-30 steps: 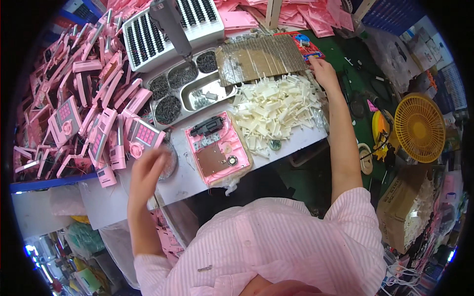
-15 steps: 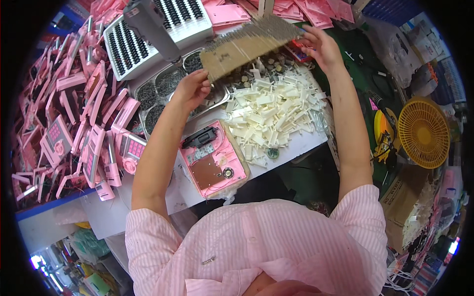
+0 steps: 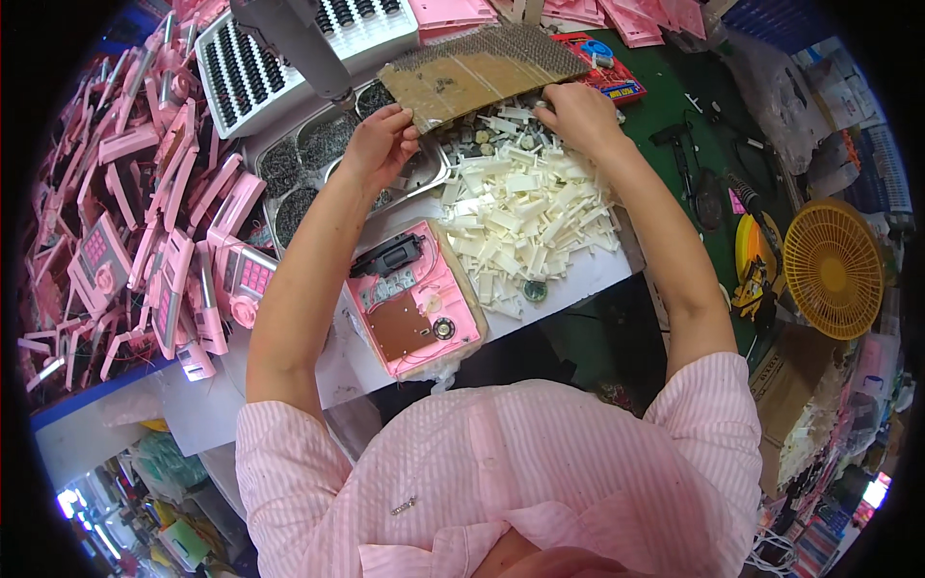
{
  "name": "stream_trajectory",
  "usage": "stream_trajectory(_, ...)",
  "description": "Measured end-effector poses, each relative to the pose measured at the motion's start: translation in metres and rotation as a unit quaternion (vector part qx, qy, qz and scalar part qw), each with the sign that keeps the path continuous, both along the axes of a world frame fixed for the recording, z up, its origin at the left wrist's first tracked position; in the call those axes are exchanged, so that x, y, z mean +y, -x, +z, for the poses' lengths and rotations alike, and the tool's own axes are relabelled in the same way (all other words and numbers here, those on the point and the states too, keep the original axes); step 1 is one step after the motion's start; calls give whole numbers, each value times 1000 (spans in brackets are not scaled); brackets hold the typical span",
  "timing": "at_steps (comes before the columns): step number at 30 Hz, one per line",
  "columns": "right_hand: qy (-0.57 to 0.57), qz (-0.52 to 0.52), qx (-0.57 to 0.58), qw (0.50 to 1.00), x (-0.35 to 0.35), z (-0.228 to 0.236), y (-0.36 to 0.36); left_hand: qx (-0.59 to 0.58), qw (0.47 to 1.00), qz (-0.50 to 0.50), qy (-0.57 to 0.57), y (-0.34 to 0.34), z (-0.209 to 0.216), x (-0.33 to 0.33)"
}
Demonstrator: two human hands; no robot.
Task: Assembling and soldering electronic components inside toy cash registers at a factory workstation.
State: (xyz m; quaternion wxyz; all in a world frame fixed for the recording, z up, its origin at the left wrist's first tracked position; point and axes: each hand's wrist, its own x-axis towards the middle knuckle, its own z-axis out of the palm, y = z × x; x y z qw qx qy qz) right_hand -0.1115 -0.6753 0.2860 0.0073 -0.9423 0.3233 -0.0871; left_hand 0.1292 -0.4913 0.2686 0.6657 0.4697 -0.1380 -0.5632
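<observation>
A thin brown board lies slanted over the far end of a heap of white plastic parts. Many small grey pieces, too fine to name, stand close together across its far half. My left hand pinches the board's near left corner between thumb and fingers. At its near right edge, my right hand grips the board with fingers bent, partly hidden. Nearer to me is an opened pink plastic casing, with a black part, a brown panel and a small round metal part inside.
A metal tray with compartments of small dark screws stands left of the board. Above it hangs a grey electric screwdriver. Pink devices pile up at left; a white rack stands behind. A red package and yellow basket are right.
The board has come down flatter, its right end lower. My right hand has moved from the far right corner to the near edge. More of the red package shows.
</observation>
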Motion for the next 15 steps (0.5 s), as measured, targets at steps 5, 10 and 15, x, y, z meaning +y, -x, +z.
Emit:
stream_trajectory(5, -91, -20, -118, 989, 28, 22, 39, -211, 977, -13, -23, -18, -22, 2)
stream_trajectory(10, -281, -11, -284, 917, 67, 22, 71, -496, 863, 4, -98, 12, -2, 3)
stream_trajectory(15, -395, 29, -365, 843, 109, 27, 67, -842, 538, 26, -30, 6, -16, 13)
